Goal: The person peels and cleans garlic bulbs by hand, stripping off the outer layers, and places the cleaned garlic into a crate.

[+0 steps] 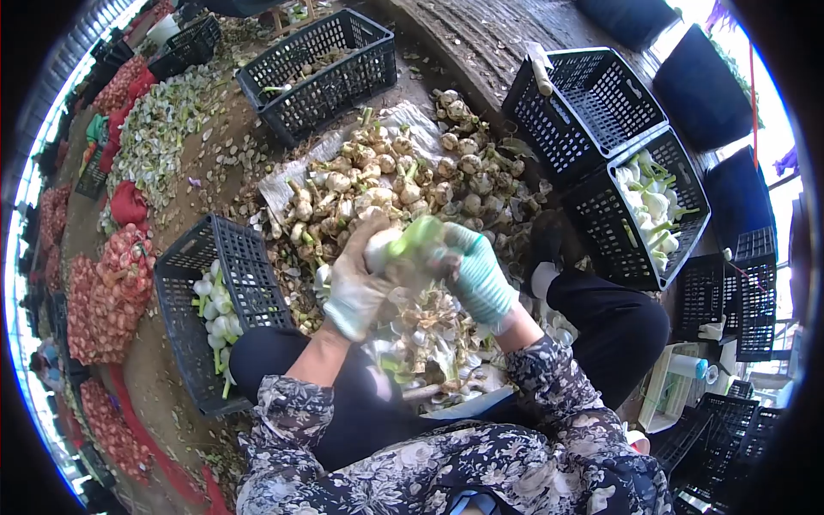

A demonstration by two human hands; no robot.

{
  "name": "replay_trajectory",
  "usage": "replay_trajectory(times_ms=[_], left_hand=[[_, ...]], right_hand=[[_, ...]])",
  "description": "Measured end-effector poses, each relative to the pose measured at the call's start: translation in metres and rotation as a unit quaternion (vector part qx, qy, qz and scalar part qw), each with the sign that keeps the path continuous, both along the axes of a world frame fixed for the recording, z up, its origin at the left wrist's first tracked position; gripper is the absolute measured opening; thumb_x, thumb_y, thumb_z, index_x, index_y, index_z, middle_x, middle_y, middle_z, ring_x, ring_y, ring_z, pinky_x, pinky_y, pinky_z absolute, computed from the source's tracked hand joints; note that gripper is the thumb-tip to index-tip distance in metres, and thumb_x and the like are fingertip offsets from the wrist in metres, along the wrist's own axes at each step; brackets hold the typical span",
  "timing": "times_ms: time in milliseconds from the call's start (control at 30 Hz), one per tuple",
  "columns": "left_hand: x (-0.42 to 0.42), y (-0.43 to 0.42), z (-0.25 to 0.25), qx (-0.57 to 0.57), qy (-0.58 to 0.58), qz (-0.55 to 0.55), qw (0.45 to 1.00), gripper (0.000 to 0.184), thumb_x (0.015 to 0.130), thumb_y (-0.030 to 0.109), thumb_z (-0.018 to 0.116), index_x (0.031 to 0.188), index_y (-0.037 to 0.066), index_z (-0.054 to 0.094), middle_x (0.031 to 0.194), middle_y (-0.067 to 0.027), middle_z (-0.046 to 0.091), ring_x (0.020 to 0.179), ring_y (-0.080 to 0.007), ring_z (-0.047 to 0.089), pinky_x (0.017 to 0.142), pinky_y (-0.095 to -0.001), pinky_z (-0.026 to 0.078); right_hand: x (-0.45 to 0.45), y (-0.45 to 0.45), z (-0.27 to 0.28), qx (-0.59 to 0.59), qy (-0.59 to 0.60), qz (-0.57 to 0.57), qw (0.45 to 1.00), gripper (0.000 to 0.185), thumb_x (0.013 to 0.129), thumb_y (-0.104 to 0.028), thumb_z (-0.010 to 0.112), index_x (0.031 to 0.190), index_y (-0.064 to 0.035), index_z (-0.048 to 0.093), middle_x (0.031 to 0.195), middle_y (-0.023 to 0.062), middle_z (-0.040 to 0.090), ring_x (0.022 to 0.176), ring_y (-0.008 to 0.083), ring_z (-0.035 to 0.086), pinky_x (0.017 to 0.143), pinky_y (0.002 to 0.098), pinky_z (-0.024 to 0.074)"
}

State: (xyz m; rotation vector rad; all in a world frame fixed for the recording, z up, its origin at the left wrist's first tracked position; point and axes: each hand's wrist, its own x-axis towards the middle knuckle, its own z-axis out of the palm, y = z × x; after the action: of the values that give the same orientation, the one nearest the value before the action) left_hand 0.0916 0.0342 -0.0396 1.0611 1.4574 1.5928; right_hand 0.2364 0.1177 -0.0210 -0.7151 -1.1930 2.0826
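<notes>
My gloved left hand (354,287) is wrapped round a fresh garlic bulb (382,251), whose white head faces left and green stem points right. My right hand (479,273), in a pale green glove, is closed at the stem end, with brownish skin at its fingers; motion blurs this part. Behind both hands, a heap of unpeeled garlic (386,167) with dirty skins lies on a pale sack (276,199). Beneath them, loose peelings (438,330) pile up between my legs.
A black crate (184,275) with peeled garlic stands at left, another crate (322,99) ahead. At right are a crate (592,81) with a wooden-handled tool on its rim and a crate of white bulbs (648,202). Red net sacks (112,292) line the far left.
</notes>
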Motion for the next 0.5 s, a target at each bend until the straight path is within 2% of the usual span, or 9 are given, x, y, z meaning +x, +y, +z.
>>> replay_trajectory(times_ms=[33,67,100,133,200,267,367,400,500], left_hand=[[-0.004,-0.002,0.006,-0.028,-0.026,-0.03,0.999,0.059,0.076,0.026,0.073,0.122,0.001,0.047,0.101,-0.0062,0.059,0.089,-0.014,0.058,0.079,-0.0239,0.049],[-0.008,-0.005,0.017,-0.055,-0.052,-0.058,0.995,0.064,0.072,0.028,0.076,0.122,0.001,0.047,0.101,-0.0062,0.059,0.088,-0.0133,0.058,0.079,-0.0234,0.049],[-0.009,-0.006,0.025,-0.03,-0.222,-0.114,0.968,0.073,0.068,0.031,0.08,0.123,0.001,0.045,0.1,-0.008,0.06,0.083,-0.0146,0.061,0.07,-0.0241,0.052],[-0.016,-0.008,0.027,-0.068,-0.272,-0.164,0.946,0.081,0.064,0.034,0.082,0.126,0.0,0.041,0.099,-0.0102,0.061,0.078,-0.018,0.063,0.061,-0.0265,0.053],[-0.017,-0.013,0.028,-0.109,-0.302,-0.214,0.923,0.086,0.062,0.036,0.082,0.127,0.0,0.039,0.101,-0.0121,0.061,0.074,-0.0213,0.064,0.054,-0.0292,0.054],[-0.019,-0.012,0.016,-0.083,-0.203,-0.218,0.951,0.085,0.067,0.043,0.077,0.127,-0.002,0.038,0.107,-0.0119,0.058,0.086,-0.0189,0.061,0.065,-0.0271,0.053],[-0.014,-0.007,0.02,-0.023,-0.052,-0.163,0.985,0.077,0.074,0.047,0.07,0.125,-0.003,0.041,0.111,-0.0094,0.055,0.099,-0.015,0.055,0.079,-0.0258,0.048],[-0.01,-0.007,0.025,-0.068,-0.158,-0.112,0.979,0.072,0.073,0.042,0.073,0.122,-0.002,0.045,0.11,-0.0085,0.056,0.098,-0.0154,0.056,0.08,-0.0272,0.049],[-0.014,-0.009,0.022,-0.067,-0.246,-0.09,0.963,0.067,0.069,0.03,0.078,0.119,-0.001,0.048,0.108,-0.0086,0.059,0.098,-0.0172,0.057,0.082,-0.0288,0.049]], right_hand=[[-0.001,-0.004,0.017,0.087,-0.088,0.018,0.992,0.018,0.09,-0.013,0.053,0.1,-0.0001,0.059,0.078,0.0002,0.06,0.069,0.0063,0.057,0.055,0.0208,0.0465],[0.002,0.0,0.011,-0.064,-0.024,0.026,0.997,0.019,0.091,-0.014,0.051,0.101,0.0,0.059,0.08,0.0006,0.061,0.07,0.0075,0.058,0.058,0.0215,0.0476],[0.006,0.01,0.001,-0.211,0.043,0.031,0.976,0.02,0.092,-0.015,0.049,0.102,0.0001,0.058,0.081,0.0011,0.061,0.07,0.0087,0.058,0.06,0.0221,0.0487],[0.007,0.009,0.004,-0.24,0.069,0.019,0.968,0.021,0.092,-0.015,0.048,0.104,0.0004,0.056,0.085,0.0018,0.06,0.072,0.0099,0.059,0.063,0.023,0.0499],[0.009,0.008,0.009,-0.297,0.122,-0.004,0.947,0.023,0.093,-0.015,0.046,0.109,0.0011,0.053,0.094,0.0033,0.06,0.075,0.0123,0.061,0.069,0.0247,0.0523],[0.007,0.007,0.001,-0.328,0.125,-0.038,0.935,0.024,0.09,-0.013,0.053,0.109,0.0009,0.053,0.091,0.0024,0.06,0.078,0.0096,0.06,0.07,0.0228,0.0507],[0.011,0.007,0.013,-0.192,0.105,0.019,0.976,0.025,0.088,-0.013,0.057,0.109,0.0,0.054,0.088,0.0007,0.06,0.08,0.0076,0.058,0.072,0.0206,0.0481],[0.011,0.006,0.011,-0.156,0.082,0.025,0.984,0.026,0.087,-0.014,0.058,0.109,-0.0003,0.054,0.088,0.0004,0.059,0.079,0.0076,0.058,0.071,0.0205,0.0481],[0.008,-0.002,0.02,-0.11,0.034,0.028,0.993,0.025,0.086,-0.016,0.06,0.107,-0.0021,0.056,0.085,-0.0003,0.058,0.074,0.0081,0.056,0.065,0.0188,0.0464]])
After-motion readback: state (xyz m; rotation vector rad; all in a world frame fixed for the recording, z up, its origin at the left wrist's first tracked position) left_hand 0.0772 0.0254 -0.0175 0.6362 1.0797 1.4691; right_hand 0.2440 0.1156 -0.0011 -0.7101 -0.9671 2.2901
